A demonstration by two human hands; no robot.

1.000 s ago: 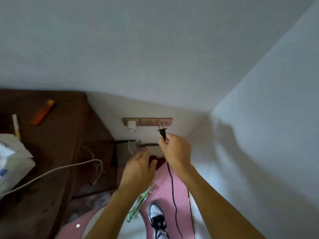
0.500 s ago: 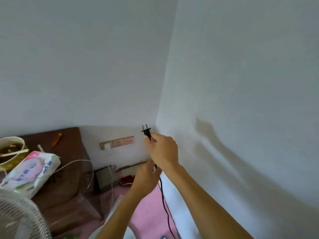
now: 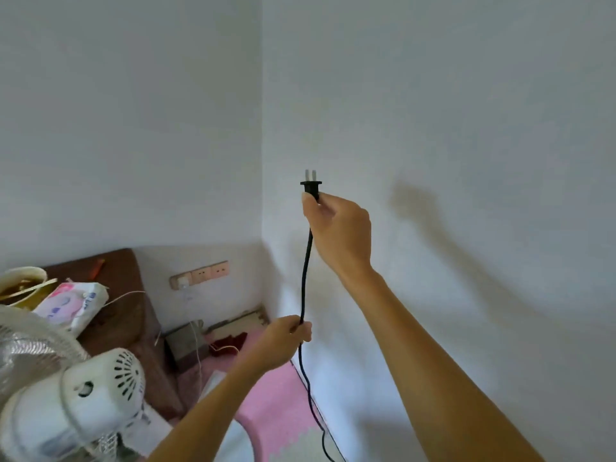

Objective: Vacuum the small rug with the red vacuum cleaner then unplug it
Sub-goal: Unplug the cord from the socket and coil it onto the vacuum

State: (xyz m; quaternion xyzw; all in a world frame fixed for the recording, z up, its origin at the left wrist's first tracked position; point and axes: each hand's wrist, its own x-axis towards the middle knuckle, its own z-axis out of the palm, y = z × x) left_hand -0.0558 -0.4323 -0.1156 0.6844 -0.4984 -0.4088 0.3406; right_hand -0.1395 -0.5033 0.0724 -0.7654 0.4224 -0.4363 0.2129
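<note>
My right hand [image 3: 340, 228] pinches the black two-prong plug [image 3: 311, 185] and holds it up in front of the wall corner, prongs pointing upward. The black cord [image 3: 304, 288] hangs straight down from the plug. My left hand [image 3: 286, 338] grips that cord lower down, and the cord runs on to the floor along the right wall. The pink wall socket strip [image 3: 200, 275] is low on the back wall, far below and left of the plug. Neither the red vacuum cleaner nor the small rug is in sight.
A white fan [image 3: 83, 395] stands at the lower left. Behind it a dark brown table [image 3: 126, 295] carries a tissue pack [image 3: 71, 305] and a bowl [image 3: 20, 281]. Pink foam floor mats [image 3: 276, 405] cover the floor by the wall. A white charger [image 3: 182, 281] sits in the strip.
The plug has left the socket strip and risen well above it in my right hand. My left hand has taken hold of the cord below. The view tilted up and right.
</note>
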